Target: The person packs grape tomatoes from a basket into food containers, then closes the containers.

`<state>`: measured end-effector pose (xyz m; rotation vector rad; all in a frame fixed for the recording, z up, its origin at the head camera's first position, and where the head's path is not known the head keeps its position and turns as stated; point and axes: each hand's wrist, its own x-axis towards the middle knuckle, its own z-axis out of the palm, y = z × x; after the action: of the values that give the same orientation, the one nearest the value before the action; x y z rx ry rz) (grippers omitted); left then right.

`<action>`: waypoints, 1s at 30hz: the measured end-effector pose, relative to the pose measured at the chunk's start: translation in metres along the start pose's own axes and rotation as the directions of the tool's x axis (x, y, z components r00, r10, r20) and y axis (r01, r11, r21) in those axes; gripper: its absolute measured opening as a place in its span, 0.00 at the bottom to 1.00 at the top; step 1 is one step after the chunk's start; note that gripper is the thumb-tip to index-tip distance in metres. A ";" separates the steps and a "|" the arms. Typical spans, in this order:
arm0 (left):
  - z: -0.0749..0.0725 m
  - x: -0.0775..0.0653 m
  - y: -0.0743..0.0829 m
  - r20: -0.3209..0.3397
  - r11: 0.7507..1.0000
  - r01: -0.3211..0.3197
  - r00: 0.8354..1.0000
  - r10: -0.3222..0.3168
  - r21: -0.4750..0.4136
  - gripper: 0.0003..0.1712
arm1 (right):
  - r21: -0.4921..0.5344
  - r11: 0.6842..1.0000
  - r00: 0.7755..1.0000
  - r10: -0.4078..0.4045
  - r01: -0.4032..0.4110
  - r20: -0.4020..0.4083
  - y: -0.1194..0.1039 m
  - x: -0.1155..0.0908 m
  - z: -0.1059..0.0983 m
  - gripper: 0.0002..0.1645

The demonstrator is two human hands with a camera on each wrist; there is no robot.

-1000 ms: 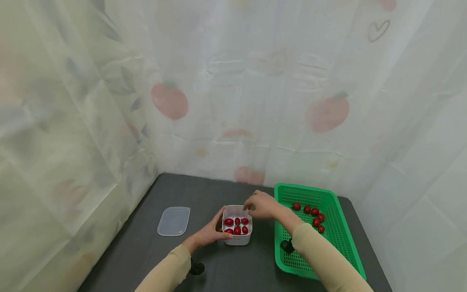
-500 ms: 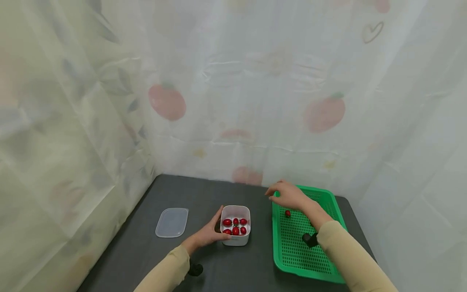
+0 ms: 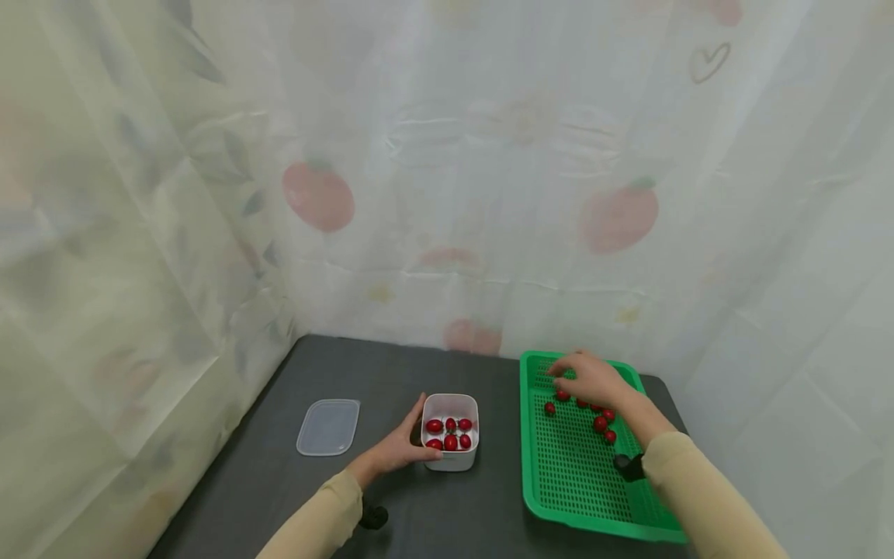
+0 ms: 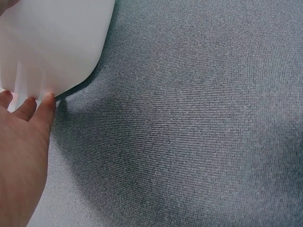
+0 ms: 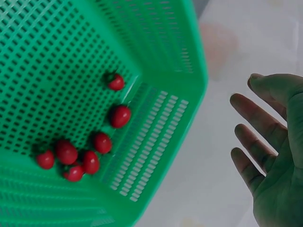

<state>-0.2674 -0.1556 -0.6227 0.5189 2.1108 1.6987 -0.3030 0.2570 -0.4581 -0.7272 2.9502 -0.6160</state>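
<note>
A white square food container (image 3: pixel 452 463) stands on the table with several cherry tomatoes (image 3: pixel 450 442) on its bottom. My left hand (image 3: pixel 394 448) holds it from the left, thumb along the near side and fingers around the far left. In the left wrist view, the fingertips (image 4: pixel 46 101) rest on the container's wall (image 4: pixel 57 42). Over the far part of a green basket (image 3: pixel 528 466) hovers my right hand (image 3: pixel 594 379), its fingers loosely spread with nothing between them. Below it, several cherry tomatoes (image 5: pixel 91 162) lie near the basket's end wall; the hand partly covers them in the head view.
A clear square lid (image 3: pixel 328 427) lies flat on the dark table (image 3: pixel 391 365), left of the container. White printed curtains (image 3: pixel 454 194) hang behind the table and at both sides. The basket takes up the table's right part.
My right hand has moved right, from above the container to above the basket's far end. The left hand stays on the container.
</note>
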 end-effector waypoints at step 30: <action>-0.003 0.000 -0.005 0.017 0.999 -0.027 0.999 0.027 -0.022 0.65 | -0.236 0.951 0.955 0.242 -0.199 0.171 0.068 -0.020 0.040 0.13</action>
<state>-0.2689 -0.1588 -0.6268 0.5558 2.0802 1.7242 -0.3101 0.3063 -0.5227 -0.4273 2.8797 -0.1947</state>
